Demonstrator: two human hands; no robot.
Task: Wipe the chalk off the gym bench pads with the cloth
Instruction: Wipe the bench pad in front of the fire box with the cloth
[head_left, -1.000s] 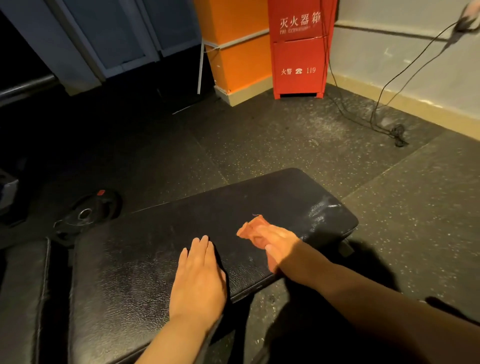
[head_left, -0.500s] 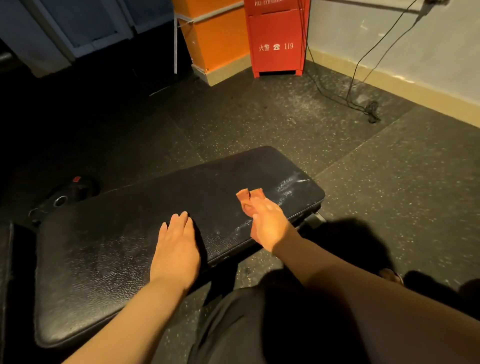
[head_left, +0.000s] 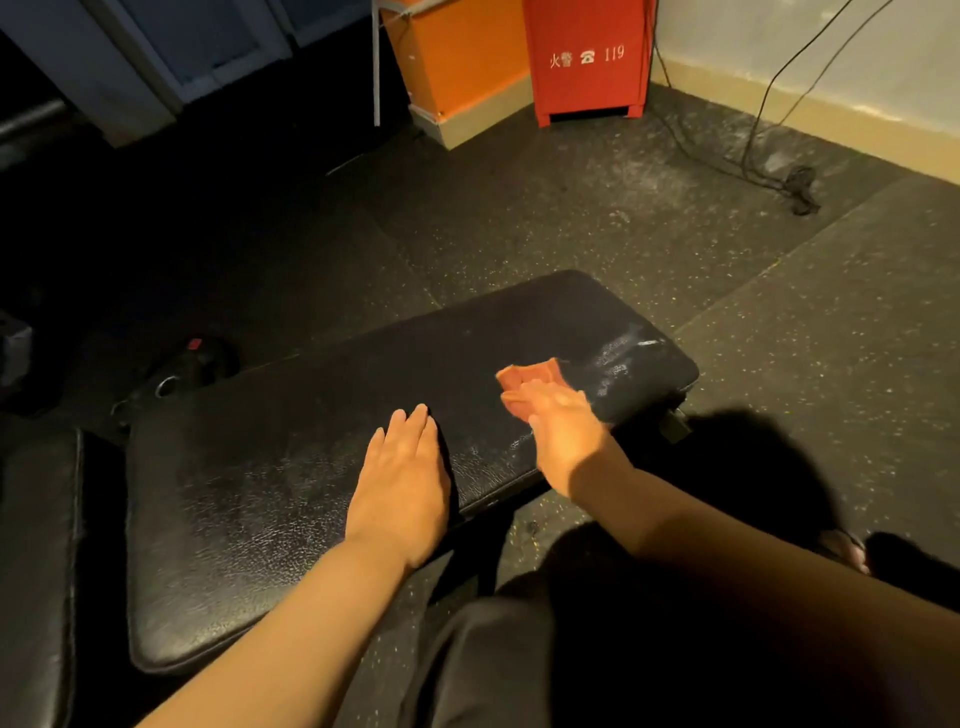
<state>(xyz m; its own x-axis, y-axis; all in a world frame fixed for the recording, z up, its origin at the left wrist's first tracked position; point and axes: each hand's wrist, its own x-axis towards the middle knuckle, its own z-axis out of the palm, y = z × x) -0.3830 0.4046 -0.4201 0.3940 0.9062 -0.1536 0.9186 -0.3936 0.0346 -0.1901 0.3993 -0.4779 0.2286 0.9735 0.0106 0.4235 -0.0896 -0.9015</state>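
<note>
Left hand (head_left: 400, 483) is laid flat on the near edge of the bench pad (head_left: 311, 415), fingers straight and together, nothing held. Orange cloth (head_left: 530, 376) is pressed to the pad under the right hand (head_left: 563, 436), fingers extended, blurred. Chalk smear (head_left: 623, 353) is seen just beyond the cloth, at the pad's far end

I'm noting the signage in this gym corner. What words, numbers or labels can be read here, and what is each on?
"火警 119", with a telephone symbol between them: white print on the front of the red cabinet.
Red tag on the weight plate on the floor: too small and dark to read.
No text shows on the bench pad, the cloth or the orange box.
</note>
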